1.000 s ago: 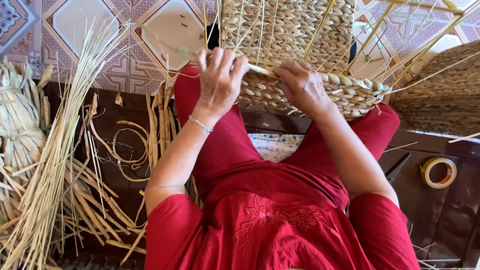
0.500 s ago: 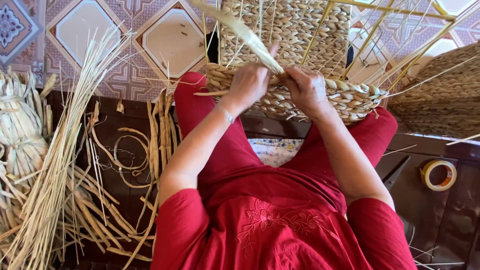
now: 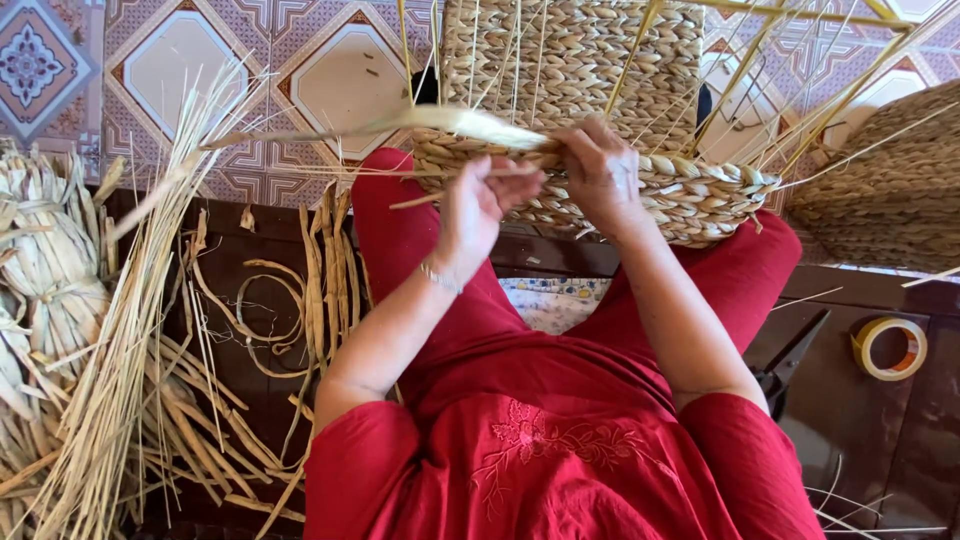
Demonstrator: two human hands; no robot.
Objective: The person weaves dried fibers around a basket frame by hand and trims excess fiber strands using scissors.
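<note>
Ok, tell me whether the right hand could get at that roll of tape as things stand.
Probably yes. The roll of tape lies in the open on the dark surface at the person's right side, nothing over it. But the right hand is up at the woven basket, busy with a strand, so it must let go first.

A roll of yellow tape (image 3: 889,347) lies flat on the dark brown mat (image 3: 880,440) near its right edge, with black scissors (image 3: 790,362) just to its left. Bundles of pale dried fibre (image 3: 45,260) sit at the mat's left edge, beside long loose straw stalks (image 3: 120,340) and curled flat strips (image 3: 265,310). Patterned floor tiles (image 3: 170,60) run beyond the mat's far edge. A second woven basket (image 3: 890,190) stands at the far right.
</note>
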